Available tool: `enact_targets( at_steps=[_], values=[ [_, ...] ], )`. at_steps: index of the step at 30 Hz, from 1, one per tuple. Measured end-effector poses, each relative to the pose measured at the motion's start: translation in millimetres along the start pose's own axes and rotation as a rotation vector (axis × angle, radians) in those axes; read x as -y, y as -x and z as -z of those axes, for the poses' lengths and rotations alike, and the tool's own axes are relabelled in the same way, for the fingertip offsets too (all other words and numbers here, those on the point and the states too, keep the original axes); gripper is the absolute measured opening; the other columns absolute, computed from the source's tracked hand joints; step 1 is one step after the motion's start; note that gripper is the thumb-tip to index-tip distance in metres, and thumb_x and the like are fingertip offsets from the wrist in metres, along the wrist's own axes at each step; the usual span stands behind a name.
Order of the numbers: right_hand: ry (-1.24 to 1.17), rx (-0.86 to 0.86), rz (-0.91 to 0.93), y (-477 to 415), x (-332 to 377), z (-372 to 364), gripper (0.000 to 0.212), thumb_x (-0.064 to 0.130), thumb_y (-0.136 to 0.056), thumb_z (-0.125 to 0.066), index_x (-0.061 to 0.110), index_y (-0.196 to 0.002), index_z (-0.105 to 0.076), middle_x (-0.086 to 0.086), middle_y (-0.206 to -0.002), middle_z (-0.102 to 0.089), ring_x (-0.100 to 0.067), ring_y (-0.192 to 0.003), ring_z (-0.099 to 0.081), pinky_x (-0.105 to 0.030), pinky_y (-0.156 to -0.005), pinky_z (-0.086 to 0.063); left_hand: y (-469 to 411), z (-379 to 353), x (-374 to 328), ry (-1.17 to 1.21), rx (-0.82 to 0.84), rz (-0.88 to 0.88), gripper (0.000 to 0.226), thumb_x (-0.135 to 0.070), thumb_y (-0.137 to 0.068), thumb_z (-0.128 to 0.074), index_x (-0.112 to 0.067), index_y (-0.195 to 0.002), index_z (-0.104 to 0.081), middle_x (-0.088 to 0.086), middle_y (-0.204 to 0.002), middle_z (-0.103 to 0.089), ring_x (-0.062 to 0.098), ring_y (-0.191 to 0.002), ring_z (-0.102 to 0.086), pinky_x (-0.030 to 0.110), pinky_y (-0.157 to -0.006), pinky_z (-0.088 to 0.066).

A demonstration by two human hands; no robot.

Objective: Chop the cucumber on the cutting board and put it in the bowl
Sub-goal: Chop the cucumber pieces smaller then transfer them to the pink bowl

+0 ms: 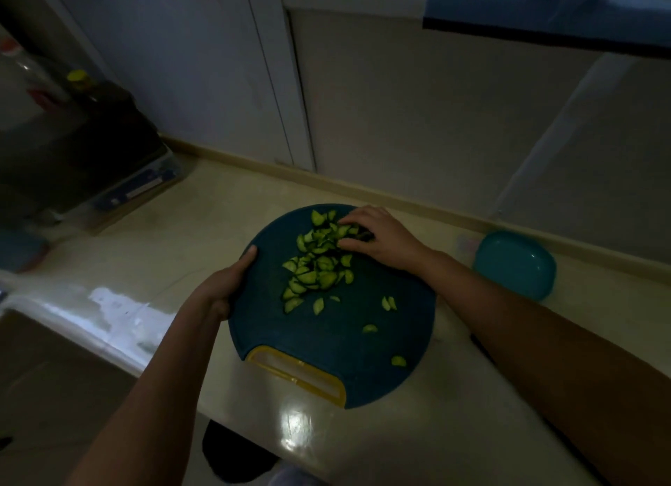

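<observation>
A round dark-blue cutting board (337,344) with a yellow handle slot lies on the pale counter. Chopped cucumber pieces (319,264) are heaped on its far half, and several strays lie nearer me. My left hand (227,284) grips the board's left edge, thumb on top. My right hand (377,240) rests at the far right of the heap, its curled fingers touching the pieces and a dark object beneath them that I cannot make out. A teal bowl (515,264) sits on the counter to the right of the board.
Dark containers and a bottle with a yellow cap (78,77) stand at the back left on a box (138,191). White cabinet doors rise behind the counter. A blue shelf (544,6) hangs at top right. The counter's front edge runs along the lower left.
</observation>
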State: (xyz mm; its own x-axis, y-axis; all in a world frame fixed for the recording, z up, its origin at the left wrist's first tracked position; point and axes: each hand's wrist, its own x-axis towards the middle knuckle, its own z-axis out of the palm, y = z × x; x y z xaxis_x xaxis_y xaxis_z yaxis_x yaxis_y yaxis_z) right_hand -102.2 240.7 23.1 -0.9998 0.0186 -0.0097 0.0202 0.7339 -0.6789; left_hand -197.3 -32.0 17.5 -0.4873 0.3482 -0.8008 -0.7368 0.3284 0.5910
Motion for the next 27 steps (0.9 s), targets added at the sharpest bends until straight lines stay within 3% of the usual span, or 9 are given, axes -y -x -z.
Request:
enact_targets(
  at_steps=[3, 8, 15, 18, 24, 27],
  values=[
    [-0.007, 0.014, -0.005, 12.6, -3.9, -6.0, 0.046, 0.048, -0.081, -0.064, 0.026, -0.120, -0.057, 0.002, -0.125, -0.050, -0.013, -0.119, -0.038, -0.022, -0.096, -0.028, -7.3, 2.7, 7.2, 0.041, -0.017, -0.012, 0.064, -0.061, -0.079, -0.048, -0.009, -0.116, -0.058, 0.015, -0.116, -0.062, 0.031, -0.103, -0.059, 0.041, -0.084, -0.048],
    [-0.004, 0.006, 0.011, 30.2, -6.8, -17.3, 0.045, 0.048, -0.078, -0.067, 0.026, -0.116, -0.057, 0.006, -0.121, -0.050, -0.005, -0.111, -0.032, -0.020, -0.094, -0.028, -10.9, -0.9, 8.8, 0.050, -0.035, -0.028, 0.052, -0.056, -0.088, -0.043, -0.010, -0.102, -0.061, 0.013, -0.106, -0.064, 0.029, -0.094, -0.060, 0.040, -0.076, -0.048],
    [0.054, -0.006, -0.004, 56.4, -8.1, -38.0, 0.052, 0.059, -0.070, -0.068, 0.029, -0.110, -0.056, 0.009, -0.111, -0.050, -0.005, -0.104, -0.032, -0.028, -0.089, -0.034, -14.5, -4.2, 11.5, 0.079, -0.037, -0.030, 0.051, -0.057, -0.088, -0.042, -0.011, -0.100, -0.061, 0.012, -0.104, -0.064, 0.028, -0.094, -0.060, 0.039, -0.077, -0.048],
    [0.103, 0.019, -0.020, 64.4, -3.0, -45.6, 0.058, 0.060, -0.068, -0.069, 0.029, -0.114, -0.054, 0.008, -0.115, -0.048, -0.004, -0.104, -0.029, -0.028, -0.087, -0.029, -14.8, -7.4, 12.6, 0.099, -0.042, -0.044, 0.050, -0.056, -0.091, -0.039, -0.012, -0.099, -0.061, 0.011, -0.100, -0.064, 0.027, -0.091, -0.059, 0.038, -0.074, -0.047],
    [0.199, 0.040, -0.036, 65.2, -3.7, -50.2, 0.048, 0.045, -0.078, -0.066, 0.022, -0.118, -0.052, 0.003, -0.119, -0.046, -0.017, -0.112, -0.037, -0.032, -0.090, -0.031, -18.0, -6.3, 13.5, 0.156, -0.065, -0.073, 0.049, -0.055, -0.093, -0.035, -0.014, -0.098, -0.060, 0.009, -0.099, -0.063, 0.024, -0.088, -0.059, 0.036, -0.074, -0.045],
    [0.227, 0.013, -0.033, 58.6, -7.2, -47.9, 0.037, 0.036, -0.081, -0.063, 0.020, -0.113, -0.054, 0.001, -0.115, -0.048, -0.019, -0.108, -0.040, -0.030, -0.085, -0.028, -21.0, -5.7, 13.3, 0.180, -0.056, -0.094, 0.050, -0.056, -0.093, -0.033, -0.014, -0.103, -0.059, 0.009, -0.102, -0.062, 0.024, -0.090, -0.059, 0.037, -0.084, -0.042]
  ],
)
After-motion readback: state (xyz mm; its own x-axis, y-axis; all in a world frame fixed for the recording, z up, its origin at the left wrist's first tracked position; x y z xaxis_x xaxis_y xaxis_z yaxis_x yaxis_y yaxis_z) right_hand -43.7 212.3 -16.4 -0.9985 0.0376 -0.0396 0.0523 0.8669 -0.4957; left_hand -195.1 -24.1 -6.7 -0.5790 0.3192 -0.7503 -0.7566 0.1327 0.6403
